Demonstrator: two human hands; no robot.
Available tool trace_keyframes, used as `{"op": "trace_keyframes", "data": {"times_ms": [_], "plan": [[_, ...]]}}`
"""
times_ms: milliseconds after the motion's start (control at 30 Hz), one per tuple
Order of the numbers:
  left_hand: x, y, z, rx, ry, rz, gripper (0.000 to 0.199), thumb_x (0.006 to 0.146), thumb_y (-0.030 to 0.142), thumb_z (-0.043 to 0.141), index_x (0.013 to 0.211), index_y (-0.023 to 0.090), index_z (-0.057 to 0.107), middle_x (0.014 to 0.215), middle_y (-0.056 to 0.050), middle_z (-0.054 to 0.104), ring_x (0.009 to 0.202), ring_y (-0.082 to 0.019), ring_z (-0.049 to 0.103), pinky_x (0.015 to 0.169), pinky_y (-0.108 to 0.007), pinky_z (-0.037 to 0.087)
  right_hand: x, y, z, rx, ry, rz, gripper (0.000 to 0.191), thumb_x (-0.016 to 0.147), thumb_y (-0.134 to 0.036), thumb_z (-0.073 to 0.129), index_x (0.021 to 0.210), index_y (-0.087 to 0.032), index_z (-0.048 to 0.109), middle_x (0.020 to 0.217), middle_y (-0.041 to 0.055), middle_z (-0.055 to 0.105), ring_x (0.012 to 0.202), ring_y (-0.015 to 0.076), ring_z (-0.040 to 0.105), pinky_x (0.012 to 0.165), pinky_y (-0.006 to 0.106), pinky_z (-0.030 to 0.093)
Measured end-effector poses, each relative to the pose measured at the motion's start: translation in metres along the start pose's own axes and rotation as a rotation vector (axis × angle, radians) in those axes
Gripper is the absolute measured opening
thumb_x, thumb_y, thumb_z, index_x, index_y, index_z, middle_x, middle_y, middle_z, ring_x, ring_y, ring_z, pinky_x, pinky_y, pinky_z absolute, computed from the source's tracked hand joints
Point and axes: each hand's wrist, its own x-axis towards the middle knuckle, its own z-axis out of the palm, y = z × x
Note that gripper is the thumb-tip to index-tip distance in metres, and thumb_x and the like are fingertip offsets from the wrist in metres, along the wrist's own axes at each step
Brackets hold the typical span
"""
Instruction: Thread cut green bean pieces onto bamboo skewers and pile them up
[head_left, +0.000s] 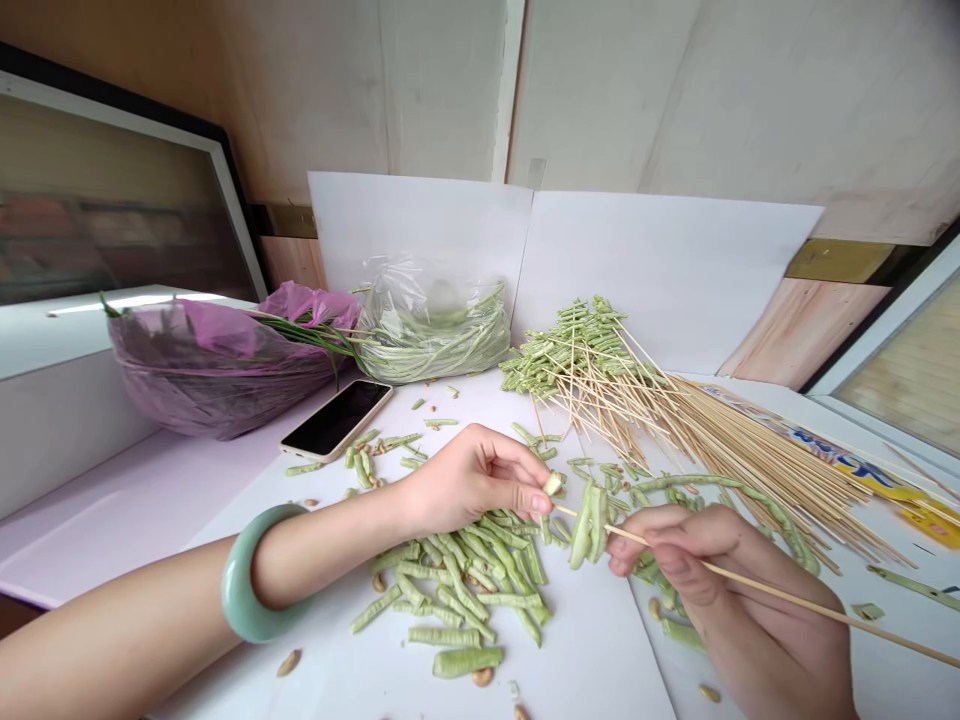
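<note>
My left hand (472, 480) pinches a short piece of green bean (553, 484) between thumb and fingertips. A jade bangle (259, 572) circles that wrist. My right hand (675, 550) grips a thin bamboo skewer (780, 597), whose point reaches the bean piece. Several bean pieces (583, 525) hang close to the skewer, beside my right fingers. Below both hands lies a loose heap of cut green beans (457, 590). Behind them, finished skewers threaded with beans (577, 350) fan out into a pile of bare ends (750, 460).
White paper (600, 680) covers the table. A smartphone (336, 420) lies face up at the back left, near a clear bag of long beans (431, 325) and a purple plastic bag (217, 365). Yellow printed packaging (922, 520) lies at the right edge.
</note>
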Motion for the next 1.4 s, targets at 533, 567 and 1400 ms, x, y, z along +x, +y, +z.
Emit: {"op": "trace_keyframes", "data": {"times_ms": [533, 567, 1400], "plan": [[0.000, 0.019, -0.020, 1.117, 0.081, 0.110, 0.027, 0.082, 0.040, 0.059, 0.077, 0.014, 0.067, 0.077, -0.006, 0.065, 0.076, -0.020, 0.058, 0.073, -0.032, 0.047, -0.006, 0.011, -0.007, 0.078, 0.116, 0.079, 0.017, 0.096, -0.022, 0.052, 0.081, -0.023, 0.062, 0.074, 0.0038, 0.062, 0.071, 0.0197, 0.062, 0.063, 0.031, 0.055], [-0.001, 0.019, -0.021, 1.266, 0.085, 0.095, 0.021, 0.080, 0.035, 0.061, 0.081, 0.015, 0.068, 0.082, -0.007, 0.064, 0.081, -0.022, 0.058, 0.075, -0.034, 0.046, -0.005, 0.012, -0.008, 0.073, 0.111, 0.078, 0.018, 0.096, -0.023, 0.053, 0.081, -0.023, 0.062, 0.074, 0.0039, 0.062, 0.071, 0.0199, 0.062, 0.063, 0.031, 0.055], [0.009, 0.007, -0.023, 0.858, 0.030, 0.252, 0.007, 0.080, 0.018, 0.064, 0.079, 0.012, 0.068, 0.074, -0.005, 0.067, 0.070, -0.014, 0.059, 0.068, -0.024, 0.045, -0.008, 0.015, -0.009, 0.052, 0.102, 0.070, 0.016, 0.097, -0.022, 0.050, 0.087, -0.024, 0.062, 0.079, 0.0049, 0.063, 0.075, 0.0208, 0.062, 0.066, 0.033, 0.054]]}}
